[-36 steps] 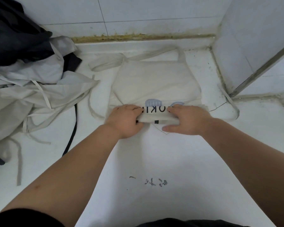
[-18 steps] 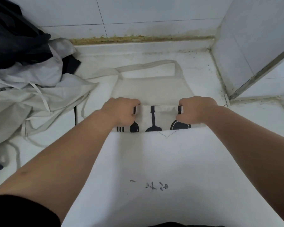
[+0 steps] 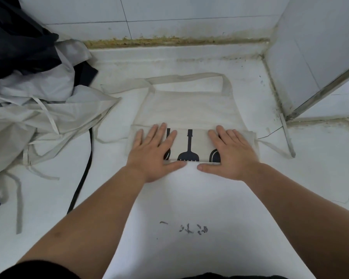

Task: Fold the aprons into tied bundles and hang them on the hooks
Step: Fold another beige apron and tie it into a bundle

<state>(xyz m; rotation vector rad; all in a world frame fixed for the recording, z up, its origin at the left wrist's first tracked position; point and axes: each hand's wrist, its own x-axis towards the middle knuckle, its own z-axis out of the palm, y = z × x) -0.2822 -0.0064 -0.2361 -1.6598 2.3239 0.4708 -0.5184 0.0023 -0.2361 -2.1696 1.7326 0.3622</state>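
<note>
Beige cotton is what I am working with: one apron [image 3: 187, 105] lies spread on the white surface [image 3: 189, 198], bib toward the tiled wall [image 3: 169, 13], its near edge turned up into a folded band [image 3: 189, 146] showing black utensil prints. I have the left hand [image 3: 153, 152] flat on the left end of that band and the right hand [image 3: 230, 154] flat on the right end, fingers straight and spread, palms down, neither gripping anything. I judge this hold is meant to press the crease down and stop the fold springing open, one hand at each end so the band lies even across its width. The neck loop [image 3: 189, 77] lies flat beyond the bib and a waist tie [image 3: 278, 147] trails off to the right, outside the fold. That seems sensible to me, since the ties must be free to bind the bundle. To my left a crumpled heap of aprons [image 3: 38, 117] waits, with a dark cloth [image 3: 14, 37] above it and a black strap [image 3: 85, 178] running down the surface. No hooks are in view. By my reckoning this apron is early in its folding, with further turns, the tying and the hanging to come.
</note>
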